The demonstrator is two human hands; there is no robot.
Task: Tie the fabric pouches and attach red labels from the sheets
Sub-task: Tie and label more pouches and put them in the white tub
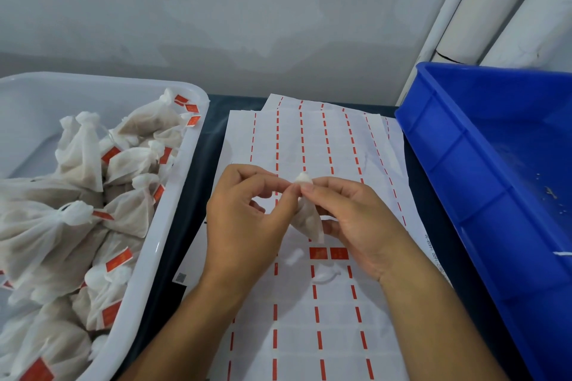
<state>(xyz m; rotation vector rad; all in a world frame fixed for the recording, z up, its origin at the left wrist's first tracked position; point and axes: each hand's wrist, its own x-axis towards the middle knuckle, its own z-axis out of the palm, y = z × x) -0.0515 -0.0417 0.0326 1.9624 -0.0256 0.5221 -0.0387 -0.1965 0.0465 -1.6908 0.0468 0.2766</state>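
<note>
A small white fabric pouch (309, 219) hangs between my hands above the label sheets (309, 139). My left hand (244, 219) pinches its gathered top from the left. From the right, my right hand (356, 219) pinches the same neck, with the white tuft poking up above the fingertips. Two full red labels (328, 253) sit on the near sheet just below the pouch. Most other label places on the sheets show only thin red strips.
A white tub (145, 272) at the left holds several tied pouches with red labels. A blue crate (439, 145) stands at the right. Two white fabric scraps (325, 274) lie on the near sheet. A wall and white pipes rise behind the dark table.
</note>
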